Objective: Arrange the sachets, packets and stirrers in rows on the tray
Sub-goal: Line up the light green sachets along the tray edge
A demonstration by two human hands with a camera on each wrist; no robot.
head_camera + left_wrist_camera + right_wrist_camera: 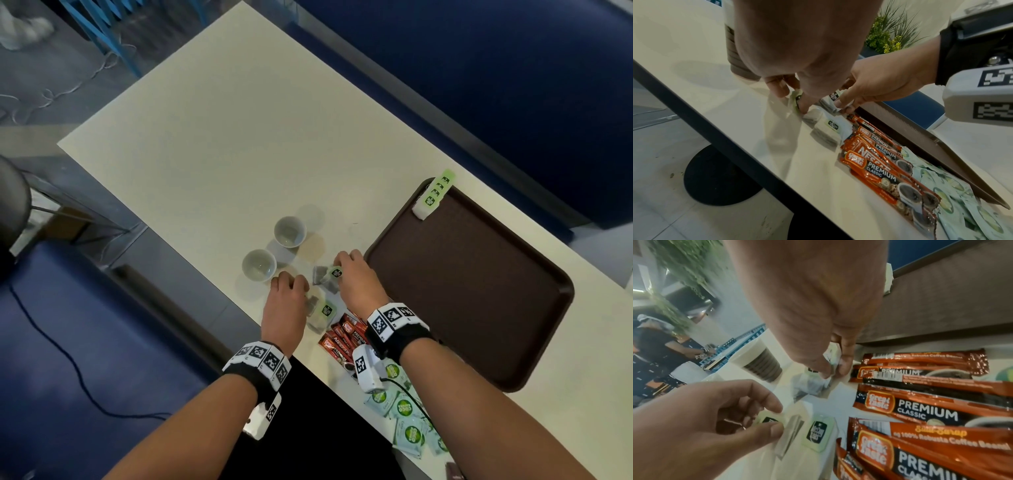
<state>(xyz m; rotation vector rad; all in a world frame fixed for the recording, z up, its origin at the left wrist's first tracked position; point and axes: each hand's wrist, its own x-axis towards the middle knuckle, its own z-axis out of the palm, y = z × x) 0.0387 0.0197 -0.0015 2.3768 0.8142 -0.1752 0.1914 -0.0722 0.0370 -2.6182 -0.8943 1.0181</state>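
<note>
Loose tea bags with green tags (pixel 323 310) lie on the table's near edge, left of the brown tray (pixel 479 291). My left hand (pixel 291 281) pinches one tea bag's tag (pixel 768 420) between thumb and finger. My right hand (pixel 344 265) pinches another tea bag (pixel 831 361) just left of the tray. Red coffee sachets (pixel 342 337) lie in a heap under my right wrist. Pale green sugar packets (pixel 404 411) lie nearer to me. A short row of tea bags (pixel 434 196) sits at the tray's far left corner.
Two paper cups (pixel 289 231) (pixel 259 264) stand just beyond my left hand. The cream table (pixel 239 137) stretches away past them. Its near edge runs close under my wrists. A blue seat lies beyond the tray.
</note>
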